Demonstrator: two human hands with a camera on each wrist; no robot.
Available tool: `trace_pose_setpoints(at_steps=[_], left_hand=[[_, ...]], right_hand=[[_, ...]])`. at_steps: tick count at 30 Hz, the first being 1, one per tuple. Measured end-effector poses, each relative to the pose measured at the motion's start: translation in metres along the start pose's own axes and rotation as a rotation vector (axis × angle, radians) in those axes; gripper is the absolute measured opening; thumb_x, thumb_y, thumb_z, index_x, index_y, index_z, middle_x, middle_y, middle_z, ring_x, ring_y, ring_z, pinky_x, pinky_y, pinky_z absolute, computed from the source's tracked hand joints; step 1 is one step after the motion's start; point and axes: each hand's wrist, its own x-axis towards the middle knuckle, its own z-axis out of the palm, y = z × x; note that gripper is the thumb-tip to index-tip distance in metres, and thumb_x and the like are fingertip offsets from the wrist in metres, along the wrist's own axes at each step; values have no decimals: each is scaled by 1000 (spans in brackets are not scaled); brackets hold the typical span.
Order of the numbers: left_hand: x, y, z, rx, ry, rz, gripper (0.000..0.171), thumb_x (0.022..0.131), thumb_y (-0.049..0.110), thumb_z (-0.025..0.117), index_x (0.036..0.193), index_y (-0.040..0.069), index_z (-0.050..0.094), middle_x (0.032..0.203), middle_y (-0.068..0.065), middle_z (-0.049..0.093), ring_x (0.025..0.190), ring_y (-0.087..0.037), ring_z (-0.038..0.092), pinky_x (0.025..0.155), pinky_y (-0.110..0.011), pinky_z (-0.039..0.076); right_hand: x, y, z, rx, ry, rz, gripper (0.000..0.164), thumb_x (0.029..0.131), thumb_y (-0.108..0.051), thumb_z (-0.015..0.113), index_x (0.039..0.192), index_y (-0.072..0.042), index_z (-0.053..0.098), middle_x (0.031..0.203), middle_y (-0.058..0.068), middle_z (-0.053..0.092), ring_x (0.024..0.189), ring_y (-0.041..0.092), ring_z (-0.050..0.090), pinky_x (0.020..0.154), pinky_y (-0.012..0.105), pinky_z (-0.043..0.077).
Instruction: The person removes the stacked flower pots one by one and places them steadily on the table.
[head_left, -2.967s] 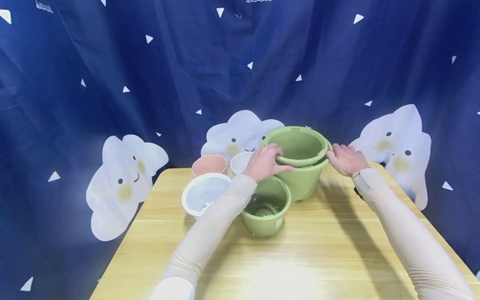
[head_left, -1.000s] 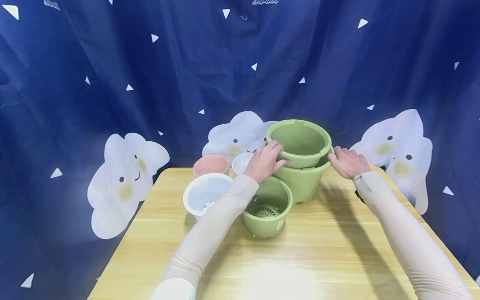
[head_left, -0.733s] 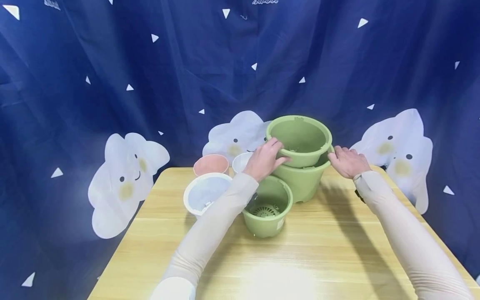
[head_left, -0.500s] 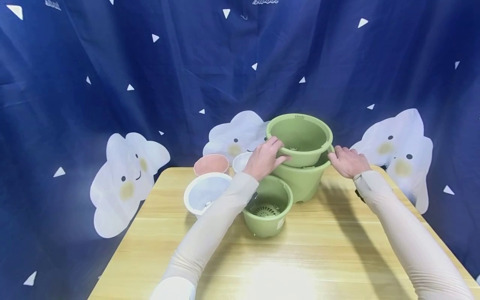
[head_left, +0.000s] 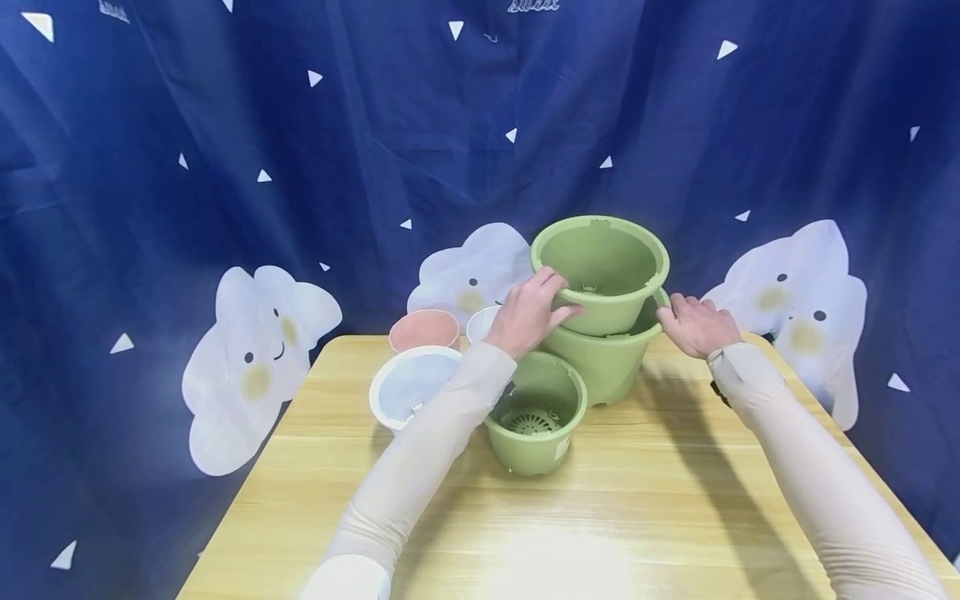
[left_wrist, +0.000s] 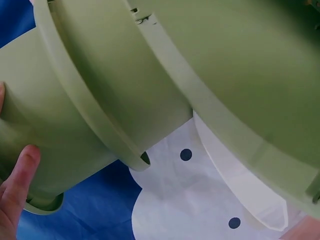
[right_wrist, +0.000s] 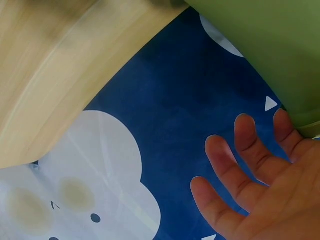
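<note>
My left hand (head_left: pixel 525 312) grips the near-left rim of a green plastic flower pot (head_left: pixel 603 267), which sits raised and partly inside a bigger green flower pot (head_left: pixel 600 367). In the left wrist view, the left thumb (left_wrist: pixel 25 165) presses against the raised pot's outer wall. My right hand (head_left: pixel 697 325) holds the bigger pot's right rim; the thumb lies at the rim. Its other fingers (right_wrist: pixel 225 155) spread outside that pot in the right wrist view, and the thumb is hidden there. The bigger pot stands upright on the wooden table (head_left: pixel 637 500).
A smaller green flower pot (head_left: pixel 528 454) with a slotted bottom stands in front, under my left forearm. Left of it are a white pot (head_left: pixel 408 383), a pink pot (head_left: pixel 423 329) and another white pot (head_left: pixel 480 323), partly hidden. A blue curtain (head_left: pixel 360 125) hangs behind the table.
The upper green pot has risen steadily out of the bigger one, with my left hand moving slightly up. My right hand and the bigger pot have stayed in place.
</note>
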Motion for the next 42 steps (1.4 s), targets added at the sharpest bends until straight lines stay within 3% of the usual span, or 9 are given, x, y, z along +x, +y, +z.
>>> trace_pose_setpoints(at_steps=[12, 42], left_hand=[[3, 1, -9, -26, 73, 11, 37, 88, 38, 79, 103, 6, 70, 104, -3, 69, 84, -16, 71, 80, -24, 61], [11, 6, -38, -91, 240, 33, 35, 86, 34, 83, 99, 5, 69, 99, -4, 69, 82, -13, 66, 76, -22, 59]], right_hand=[[0, 2, 1, 2, -5, 8, 61, 103, -49, 17, 123, 0, 48, 132, 30, 55, 118, 56, 49, 84, 71, 43], [0, -1, -1, -1, -21, 4, 66, 102, -49, 14, 128, 2, 46, 137, 32, 52, 124, 60, 45, 89, 74, 41]])
